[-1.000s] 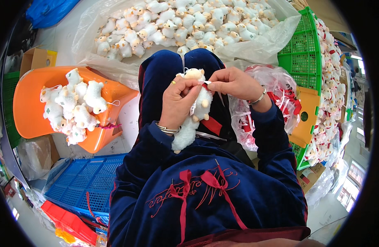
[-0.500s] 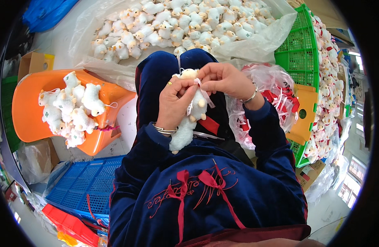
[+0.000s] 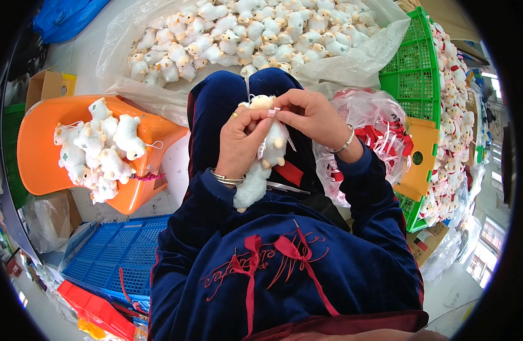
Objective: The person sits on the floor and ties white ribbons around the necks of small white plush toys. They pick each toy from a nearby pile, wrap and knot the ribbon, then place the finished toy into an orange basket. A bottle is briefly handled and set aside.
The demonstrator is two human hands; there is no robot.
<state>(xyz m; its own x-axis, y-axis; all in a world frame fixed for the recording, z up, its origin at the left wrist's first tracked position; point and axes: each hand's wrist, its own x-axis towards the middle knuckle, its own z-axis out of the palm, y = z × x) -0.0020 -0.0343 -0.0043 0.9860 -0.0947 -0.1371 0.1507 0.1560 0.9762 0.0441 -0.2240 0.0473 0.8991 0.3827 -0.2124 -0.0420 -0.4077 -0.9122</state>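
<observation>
Over my lap, my left hand (image 3: 240,143) grips a small white plush animal (image 3: 274,149) with a cream head and feet. My right hand (image 3: 316,116) pinches a narrow pale ribbon (image 3: 271,113) at the toy's neck, its fingertips almost meeting my left thumb and forefinger. One ribbon end hangs down beside the toy's body. Below, a fluffy white plush body (image 3: 251,187) rests on my lap by my left wrist; I cannot tell whether it is a separate toy. A red piece of fabric (image 3: 289,173) lies on the dark cloth beside it.
Many white plush animals (image 3: 227,40) fill a clear plastic sheet ahead. An orange stool (image 3: 37,150) at left bears several more. A blue crate (image 3: 116,256) sits near left. On the right are a plastic bag (image 3: 366,105) of red ribboned pieces and a green crate (image 3: 409,57).
My right hand has shifted slightly, and the ribbon at the toy's neck is drawn in closer to my fingertips. The left hand and toy stay in place.
</observation>
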